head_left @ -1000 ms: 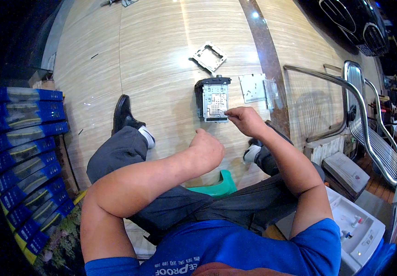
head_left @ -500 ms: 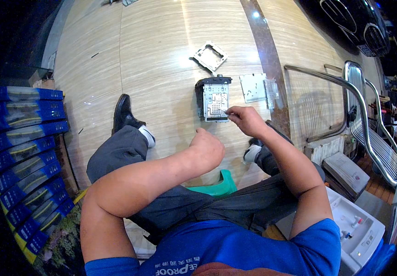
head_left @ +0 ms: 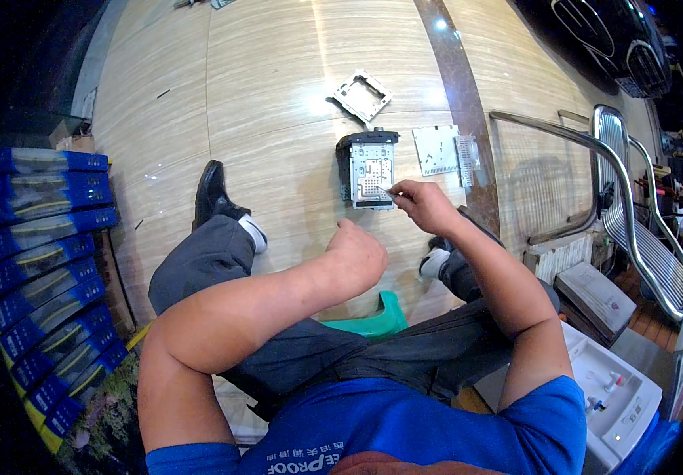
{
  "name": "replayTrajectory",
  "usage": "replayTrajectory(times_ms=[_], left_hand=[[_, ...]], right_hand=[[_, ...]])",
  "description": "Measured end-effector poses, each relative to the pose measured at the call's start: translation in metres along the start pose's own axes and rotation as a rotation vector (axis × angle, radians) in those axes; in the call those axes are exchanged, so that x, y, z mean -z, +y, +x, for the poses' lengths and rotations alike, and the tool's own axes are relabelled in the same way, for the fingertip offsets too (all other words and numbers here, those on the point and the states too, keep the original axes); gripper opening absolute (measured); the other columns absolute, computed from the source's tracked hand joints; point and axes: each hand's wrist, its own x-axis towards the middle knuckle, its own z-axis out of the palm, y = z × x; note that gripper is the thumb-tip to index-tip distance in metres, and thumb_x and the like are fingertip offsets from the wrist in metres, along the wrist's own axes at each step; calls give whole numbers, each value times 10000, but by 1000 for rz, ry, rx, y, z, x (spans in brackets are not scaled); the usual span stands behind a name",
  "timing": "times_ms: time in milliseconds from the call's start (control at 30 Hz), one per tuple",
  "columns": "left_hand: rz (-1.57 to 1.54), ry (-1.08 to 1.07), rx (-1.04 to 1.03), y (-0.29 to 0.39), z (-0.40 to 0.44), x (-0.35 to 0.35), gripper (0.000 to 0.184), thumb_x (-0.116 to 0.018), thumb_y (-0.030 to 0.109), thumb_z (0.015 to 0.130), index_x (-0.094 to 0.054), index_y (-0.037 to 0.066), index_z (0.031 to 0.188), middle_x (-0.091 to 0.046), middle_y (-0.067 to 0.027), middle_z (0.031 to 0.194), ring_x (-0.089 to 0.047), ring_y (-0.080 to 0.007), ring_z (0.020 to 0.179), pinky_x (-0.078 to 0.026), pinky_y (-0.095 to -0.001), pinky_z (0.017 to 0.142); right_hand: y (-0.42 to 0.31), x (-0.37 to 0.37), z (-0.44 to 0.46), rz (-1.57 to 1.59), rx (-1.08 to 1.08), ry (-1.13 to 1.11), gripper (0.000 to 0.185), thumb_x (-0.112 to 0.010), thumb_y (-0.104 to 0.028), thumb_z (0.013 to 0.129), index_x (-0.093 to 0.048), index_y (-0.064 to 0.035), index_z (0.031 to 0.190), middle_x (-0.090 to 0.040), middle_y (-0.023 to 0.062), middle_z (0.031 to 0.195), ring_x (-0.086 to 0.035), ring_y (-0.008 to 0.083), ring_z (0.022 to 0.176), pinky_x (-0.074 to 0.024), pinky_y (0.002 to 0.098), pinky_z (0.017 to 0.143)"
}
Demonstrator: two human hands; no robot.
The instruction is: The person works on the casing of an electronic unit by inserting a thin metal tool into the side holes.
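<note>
One electronics unit (head_left: 373, 168) lies ahead of two hands; the right hand (head_left: 427, 207) pinches one thin tool (head_left: 384, 191) at its near right part; the left hand's (head_left: 359, 255) finger state cannot be told.

A bright blue short-sleeved T-shirt (head_left: 412, 427), its sleeves (head_left: 551, 412) ending above the elbows (head_left: 176, 348), bears white printed lettering (head_left: 323, 460) in Latin capitals and Chinese characters across the front. Below are loose dark grey cloth trousers (head_left: 205, 265), white fabric socks (head_left: 255, 232) and glossy black shoes (head_left: 214, 196).
</note>
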Motion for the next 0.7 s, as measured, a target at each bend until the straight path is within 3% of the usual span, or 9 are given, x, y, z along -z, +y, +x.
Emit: replayTrajectory(times_ms=[367,700], left_hand=[[-6,-69,7,0,0,7,157,-554,162,856,-695,118,907,-710,-73,871,-688,-233,792,-463,-414,660],[1,-45,9,0,1,1,182,-522,163,873,-690,115,921,-709,-80,881,-686,-238,797,-464,-431,663]], right_hand=[[-5,5,-1,-63,-33,29,220,-652,-186,889,-663,-25,1040,-676,190,837,-649,315,750,-504,392,705],[8,-4,0,-5,64,35,231,-613,-138,922,-665,-40,1124,-691,170,863,-651,244,720,-522,344,719]])
